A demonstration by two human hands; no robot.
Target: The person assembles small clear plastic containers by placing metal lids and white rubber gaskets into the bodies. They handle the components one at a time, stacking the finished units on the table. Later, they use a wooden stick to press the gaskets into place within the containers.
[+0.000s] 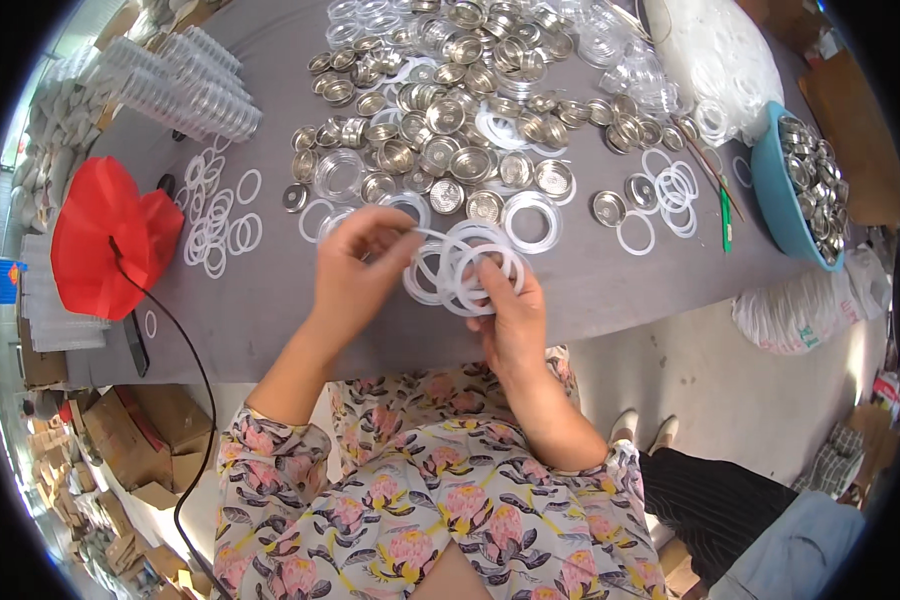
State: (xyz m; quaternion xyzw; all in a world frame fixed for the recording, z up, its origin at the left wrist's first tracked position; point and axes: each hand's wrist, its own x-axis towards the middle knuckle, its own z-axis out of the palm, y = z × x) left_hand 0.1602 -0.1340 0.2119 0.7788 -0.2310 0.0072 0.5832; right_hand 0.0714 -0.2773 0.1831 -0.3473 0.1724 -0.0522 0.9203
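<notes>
Head view is showing the right hand point(510, 315) gripping a bunch of white rings point(460, 268) above the grey counter point(270, 290), while the left hand point(355, 265) is pinching one ring's edge. Peeling single rings slowly should be preventing tangles, I judge.

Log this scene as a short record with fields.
left hand: fingers pinch one ring of the bunch
right hand: grips a bunch of white rings
table: grey
middle of table: pile of metal caps, clear lids, loose rings
person's left: red cloth, stacked clear lids
person's right: blue bowl of caps
</notes>
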